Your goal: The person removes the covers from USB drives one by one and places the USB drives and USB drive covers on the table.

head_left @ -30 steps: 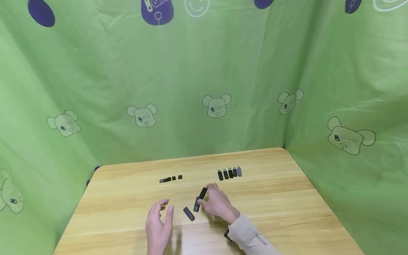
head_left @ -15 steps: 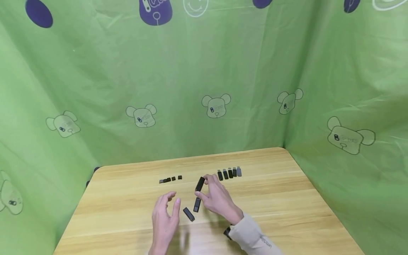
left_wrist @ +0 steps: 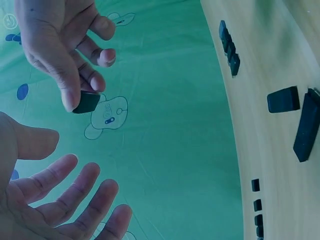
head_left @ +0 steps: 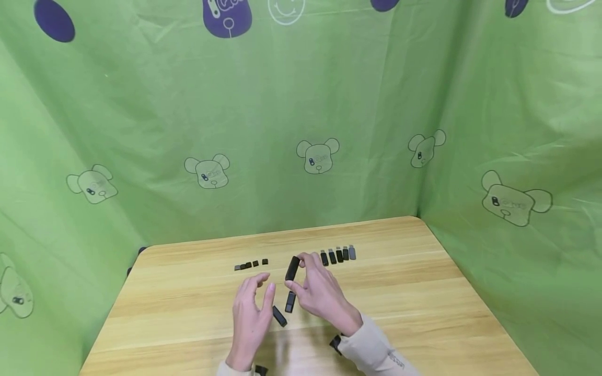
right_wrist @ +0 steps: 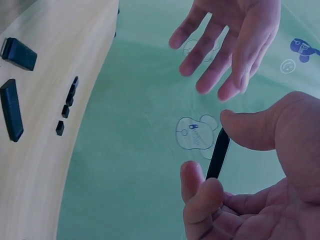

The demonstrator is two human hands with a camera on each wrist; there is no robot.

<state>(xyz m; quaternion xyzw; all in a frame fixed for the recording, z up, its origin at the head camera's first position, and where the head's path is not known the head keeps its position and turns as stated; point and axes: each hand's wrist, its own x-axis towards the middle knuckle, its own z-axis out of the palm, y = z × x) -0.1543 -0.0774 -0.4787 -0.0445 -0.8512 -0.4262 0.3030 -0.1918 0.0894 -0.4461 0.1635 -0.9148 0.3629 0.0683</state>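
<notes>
A black capped USB stick (head_left: 292, 268) is pinched lengthwise between the thumb and fingers of my right hand (head_left: 322, 295), raised above the table. In the right wrist view the thumb sits at one end of the held stick (right_wrist: 218, 155) and the fingertips at the other. My left hand (head_left: 251, 316) hovers just left of it, fingers spread and relaxed, touching nothing. Beneath the hands two more dark sticks lie on the wood: one stick (head_left: 290, 302) below the right thumb, the other stick (head_left: 279, 316) beside the left hand and partly covered by it.
Toward the back left of the wooden table (head_left: 178, 292) lies a row of several small dark caps (head_left: 248, 265). At the back right several uncapped USB sticks (head_left: 339, 256) are lined up, metal plugs pointing away. A green curtain (head_left: 263, 104) surrounds the table.
My right hand has lifted the black USB stick off the table, away from the stick below it. My left hand has moved right and forward, closer to the right hand.
</notes>
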